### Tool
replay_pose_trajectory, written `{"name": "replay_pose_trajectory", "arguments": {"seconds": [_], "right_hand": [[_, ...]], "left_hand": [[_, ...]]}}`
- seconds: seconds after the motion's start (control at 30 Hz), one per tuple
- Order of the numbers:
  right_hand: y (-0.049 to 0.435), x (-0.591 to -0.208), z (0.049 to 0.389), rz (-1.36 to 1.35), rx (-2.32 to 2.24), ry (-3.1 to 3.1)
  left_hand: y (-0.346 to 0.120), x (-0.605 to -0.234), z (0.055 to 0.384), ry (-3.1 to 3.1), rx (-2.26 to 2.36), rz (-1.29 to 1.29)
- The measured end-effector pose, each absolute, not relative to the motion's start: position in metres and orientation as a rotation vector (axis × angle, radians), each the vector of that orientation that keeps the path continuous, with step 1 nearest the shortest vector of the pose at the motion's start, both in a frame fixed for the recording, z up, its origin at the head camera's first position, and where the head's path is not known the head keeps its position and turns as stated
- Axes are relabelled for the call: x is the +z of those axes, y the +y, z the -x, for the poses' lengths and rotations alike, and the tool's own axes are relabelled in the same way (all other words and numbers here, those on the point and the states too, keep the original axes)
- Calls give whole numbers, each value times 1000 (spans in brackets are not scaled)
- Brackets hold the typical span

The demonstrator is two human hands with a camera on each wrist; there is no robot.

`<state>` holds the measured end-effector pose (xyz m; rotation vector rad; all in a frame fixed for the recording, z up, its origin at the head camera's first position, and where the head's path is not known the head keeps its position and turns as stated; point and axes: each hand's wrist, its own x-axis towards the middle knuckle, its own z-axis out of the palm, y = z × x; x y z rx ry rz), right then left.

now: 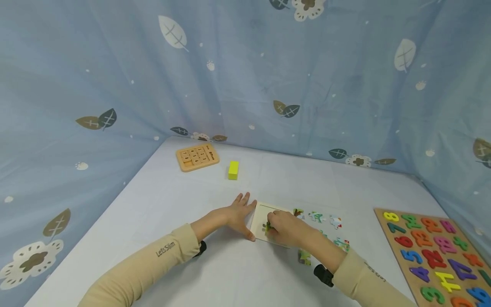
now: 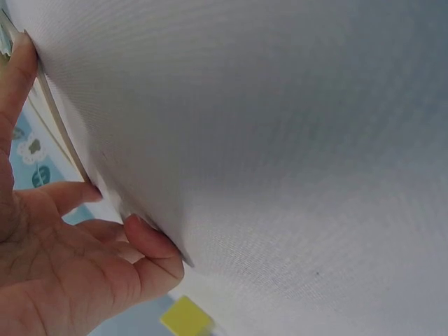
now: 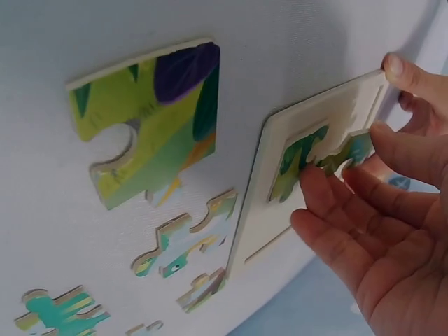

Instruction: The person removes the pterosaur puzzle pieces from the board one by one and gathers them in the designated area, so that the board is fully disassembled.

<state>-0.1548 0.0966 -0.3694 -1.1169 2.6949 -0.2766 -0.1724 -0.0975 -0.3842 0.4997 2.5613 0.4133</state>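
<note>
A pale wooden puzzle tray (image 1: 264,209) lies on the white table in front of me. My left hand (image 1: 238,214) is at its left side, thumb and forefinger spread along the edge, the other fingers reaching past the far corner. Over the tray, my right hand (image 1: 287,228) pinches a small green jigsaw piece (image 3: 352,149) between thumb and fingers. Right beside it, another green jigsaw piece (image 3: 289,168) lies inside the tray. In the head view the right hand covers much of the tray.
Several loose jigsaw pieces, among them a green and purple one (image 3: 161,105), lie right of the tray. A board of coloured numbers (image 1: 406,226) is at the far right. Farther back are a yellow block (image 1: 233,170) and a wooden sliding number puzzle (image 1: 197,157). Patterned blue curtains (image 1: 238,72) surround the table.
</note>
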Motion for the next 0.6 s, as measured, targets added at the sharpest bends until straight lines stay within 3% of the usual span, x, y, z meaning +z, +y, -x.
{"name": "replay_pose_trajectory", "arguments": {"seconds": [0.6], "right_hand": [[102, -368, 148, 1359, -246, 2713]], "left_hand": [[-97, -388, 173, 2567, 413, -498]]}}
